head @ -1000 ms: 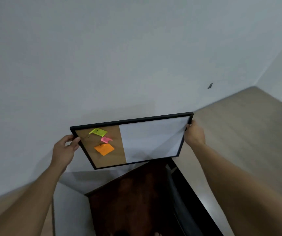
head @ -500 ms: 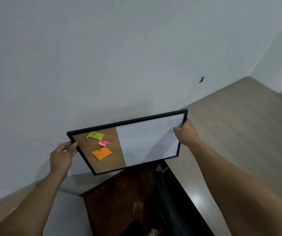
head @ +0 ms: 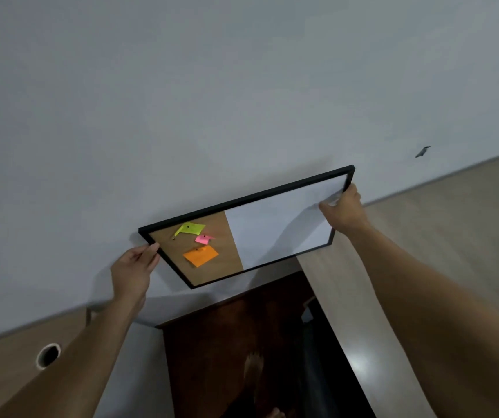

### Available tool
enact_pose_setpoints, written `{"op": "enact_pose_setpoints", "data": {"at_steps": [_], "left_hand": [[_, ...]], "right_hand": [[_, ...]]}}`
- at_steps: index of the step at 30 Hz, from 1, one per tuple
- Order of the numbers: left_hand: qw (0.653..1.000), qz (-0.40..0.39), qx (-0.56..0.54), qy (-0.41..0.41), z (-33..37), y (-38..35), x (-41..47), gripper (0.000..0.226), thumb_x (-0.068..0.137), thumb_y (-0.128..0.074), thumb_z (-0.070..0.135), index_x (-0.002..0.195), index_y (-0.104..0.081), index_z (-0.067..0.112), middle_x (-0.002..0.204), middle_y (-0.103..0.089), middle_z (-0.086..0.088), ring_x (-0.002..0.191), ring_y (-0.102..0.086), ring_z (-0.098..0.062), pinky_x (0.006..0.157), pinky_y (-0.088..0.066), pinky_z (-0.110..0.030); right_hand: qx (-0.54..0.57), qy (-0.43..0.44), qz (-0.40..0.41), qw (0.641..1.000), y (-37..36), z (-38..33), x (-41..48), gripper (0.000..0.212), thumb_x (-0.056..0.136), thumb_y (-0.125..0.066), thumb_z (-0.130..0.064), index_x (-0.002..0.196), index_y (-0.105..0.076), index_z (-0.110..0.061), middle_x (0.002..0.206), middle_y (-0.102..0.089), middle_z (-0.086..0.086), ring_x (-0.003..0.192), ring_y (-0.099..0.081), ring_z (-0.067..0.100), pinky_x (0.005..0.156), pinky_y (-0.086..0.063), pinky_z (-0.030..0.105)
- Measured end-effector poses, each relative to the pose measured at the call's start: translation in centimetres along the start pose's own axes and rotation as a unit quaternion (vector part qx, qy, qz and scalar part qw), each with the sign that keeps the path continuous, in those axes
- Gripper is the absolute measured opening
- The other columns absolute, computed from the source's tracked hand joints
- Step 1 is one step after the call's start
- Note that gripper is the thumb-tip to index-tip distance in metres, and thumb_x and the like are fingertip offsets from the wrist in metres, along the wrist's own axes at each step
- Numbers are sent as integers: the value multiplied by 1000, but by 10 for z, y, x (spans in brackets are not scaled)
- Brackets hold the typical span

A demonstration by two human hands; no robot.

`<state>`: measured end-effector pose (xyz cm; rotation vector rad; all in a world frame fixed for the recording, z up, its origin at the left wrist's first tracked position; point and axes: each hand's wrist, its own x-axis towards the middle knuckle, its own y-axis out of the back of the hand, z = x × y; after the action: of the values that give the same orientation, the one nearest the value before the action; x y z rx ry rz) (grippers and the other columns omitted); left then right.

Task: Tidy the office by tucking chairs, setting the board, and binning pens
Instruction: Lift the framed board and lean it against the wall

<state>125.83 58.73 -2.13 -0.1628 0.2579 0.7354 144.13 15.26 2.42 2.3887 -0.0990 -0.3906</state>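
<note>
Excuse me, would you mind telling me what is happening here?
A person holds a black-framed board, part cork and part whiteboard, up to the white wall. The left hand grips its left edge and the right hand grips its right edge. Three sticky notes are pinned to the cork part. Whether it hangs yet cannot be told.

The board (head: 272,224) is held tilted, top edge close to the white wall (head: 182,101). The left hand (head: 132,270) grips its left edge; the right hand (head: 343,211) grips the right. A yellow note (head: 189,228), pink note (head: 203,239) and orange note (head: 200,255) sit on its cork half.
</note>
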Motion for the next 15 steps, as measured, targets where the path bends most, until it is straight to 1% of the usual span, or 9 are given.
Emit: {"op": "enact_pose_setpoints", "data": {"at_steps": [4, 7, 10, 11, 12, 13, 15], "left_hand": [[1000, 1, -11, -5, 3, -6, 9, 38, 98, -74, 10, 119, -63, -20, 111, -72, -21, 116, -70, -28, 91, -62, -21], [1000, 11, -11, -8, 1, -7, 18, 37, 97, -76, 14, 114, -66, -17, 110, -72, -22, 112, -72, -26, 92, -62, -23], [1000, 14, -4, -16, -4, -5, 23, 39, 96, -77, 16, 114, -66, -17, 110, -73, -22, 108, -73, -24, 92, -62, -25], [1000, 13, -3, -19, -5, -5, 23, 39, 97, -77, 15, 115, -65, -17, 111, -73, -21, 108, -73, -23, 93, -62, -26], [1000, 9, -1, -22, -6, -6, 22, 39, 97, -76, 15, 116, -65, -17, 112, -72, -21, 107, -73, -21, 95, -62, -27], [1000, 6, 1, -24, -6, -7, 22, 38, 98, -75, 15, 118, -65, -16, 114, -72, -20, 107, -73, -20, 96, -62, -28], [1000, 7, -3, -24, -8, -8, 21, 36, 98, -75, 16, 121, -67, -10, 118, -72, -19, 109, -72, -19, 97, -61, -28]], "right_hand": [[15, 8, -11, 1000, -8, -9, 20, 83, 95, -72, -29, 155, -23, -3, 151, -37, 21, 133, -50, 39, 93, -43, 38], [14, 19, -20, 1000, -12, -14, 29, 81, 95, -71, -29, 154, -23, -4, 151, -37, 23, 132, -50, 39, 93, -42, 37], [9, 25, -31, 999, -14, -14, 38, 88, 96, -70, -34, 157, -16, -3, 155, -31, 23, 134, -50, 42, 94, -44, 40], [9, 26, -38, 999, -14, -13, 39, 92, 97, -69, -36, 160, -11, -4, 158, -28, 23, 136, -48, 42, 97, -44, 40], [6, 24, -48, 999, -14, -12, 38, 98, 98, -68, -38, 163, -1, -7, 163, -22, 23, 141, -44, 43, 102, -43, 43], [4, 20, -62, 998, -16, -10, 35, 105, 99, -66, -40, 164, 11, -11, 169, -13, 22, 148, -37, 42, 111, -40, 46], [14, 3, -94, 995, -22, -5, 28, 114, 100, -64, -42, 159, 31, -19, 174, 7, 20, 160, -16, 38, 124, -26, 50]]}}
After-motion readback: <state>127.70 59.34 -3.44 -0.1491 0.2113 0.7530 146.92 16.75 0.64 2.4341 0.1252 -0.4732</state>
